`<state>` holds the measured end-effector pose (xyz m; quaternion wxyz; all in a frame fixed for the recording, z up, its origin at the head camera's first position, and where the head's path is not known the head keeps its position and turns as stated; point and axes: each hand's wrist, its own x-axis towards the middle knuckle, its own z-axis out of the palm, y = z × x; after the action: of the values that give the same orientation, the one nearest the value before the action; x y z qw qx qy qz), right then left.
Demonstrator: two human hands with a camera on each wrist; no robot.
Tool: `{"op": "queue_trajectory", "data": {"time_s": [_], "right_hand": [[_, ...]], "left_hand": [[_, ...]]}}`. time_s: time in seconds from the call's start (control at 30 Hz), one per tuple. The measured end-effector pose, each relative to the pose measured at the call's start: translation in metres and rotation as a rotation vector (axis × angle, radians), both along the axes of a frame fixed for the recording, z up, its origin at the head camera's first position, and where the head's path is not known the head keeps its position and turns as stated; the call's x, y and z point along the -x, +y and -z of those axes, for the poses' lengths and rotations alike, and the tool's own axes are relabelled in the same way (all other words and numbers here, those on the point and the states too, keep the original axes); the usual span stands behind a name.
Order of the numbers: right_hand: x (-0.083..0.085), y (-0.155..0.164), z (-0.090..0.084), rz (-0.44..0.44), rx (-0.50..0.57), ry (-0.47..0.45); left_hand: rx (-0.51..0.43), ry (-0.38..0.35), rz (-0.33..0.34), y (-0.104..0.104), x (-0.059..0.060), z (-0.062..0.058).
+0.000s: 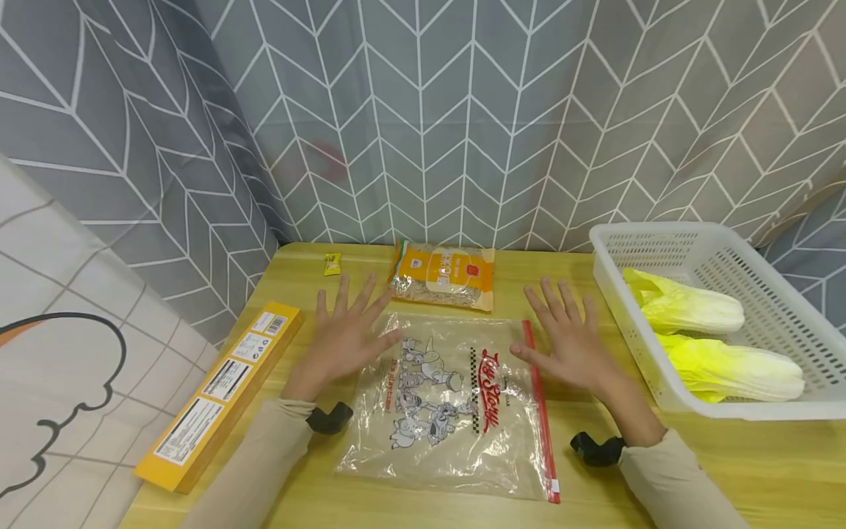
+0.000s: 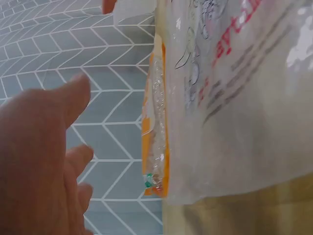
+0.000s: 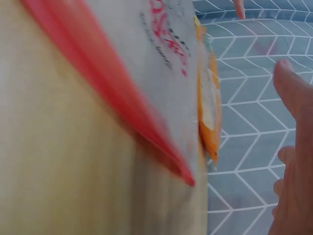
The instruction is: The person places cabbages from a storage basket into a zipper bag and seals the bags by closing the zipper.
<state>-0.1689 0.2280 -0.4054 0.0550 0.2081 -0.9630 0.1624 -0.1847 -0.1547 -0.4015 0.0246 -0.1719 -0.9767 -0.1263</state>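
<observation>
A clear zip bag [image 1: 449,408] with cartoon print and a red zipper strip [image 1: 540,408] lies flat on the wooden table [image 1: 727,470]. My left hand [image 1: 344,330] hovers with spread straight fingers over the bag's upper left corner. My right hand [image 1: 568,338] is spread flat at the zipper's far end. Neither holds anything. Just beyond the bag lies an orange food packet [image 1: 444,275]. The left wrist view shows the bag [image 2: 244,98], the packet's edge [image 2: 156,122] and my palm [image 2: 39,161]. In the right wrist view the zipper strip [image 3: 117,98] is blurred beside my fingers [image 3: 293,98].
A white basket [image 1: 661,242] at the right holds two napa cabbages [image 1: 687,308]. A long yellow box [image 1: 218,397] lies along the table's left edge. A small yellow packet [image 1: 332,264] sits at the back. A patterned grey curtain [image 1: 463,110] hangs behind the table.
</observation>
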Motion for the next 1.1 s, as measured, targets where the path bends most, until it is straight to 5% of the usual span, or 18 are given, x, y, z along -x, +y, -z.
{"op": "queue_trajectory", "data": {"time_s": [0.3,0.47,1.1], "right_hand": [[-0.004,-0.006,0.017,-0.084,0.043,-0.128],[-0.005,-0.007,0.025,-0.138,0.069,-0.185],[-0.015,-0.007,0.046,-0.266,0.215,-0.168]], "left_hand": [[-0.079,-0.189,0.189,-0.001,-0.006,0.016],[-0.102,-0.281,0.218,0.000,-0.009,0.023],[-0.106,-0.190,0.274,-0.002,-0.013,0.044]]}}
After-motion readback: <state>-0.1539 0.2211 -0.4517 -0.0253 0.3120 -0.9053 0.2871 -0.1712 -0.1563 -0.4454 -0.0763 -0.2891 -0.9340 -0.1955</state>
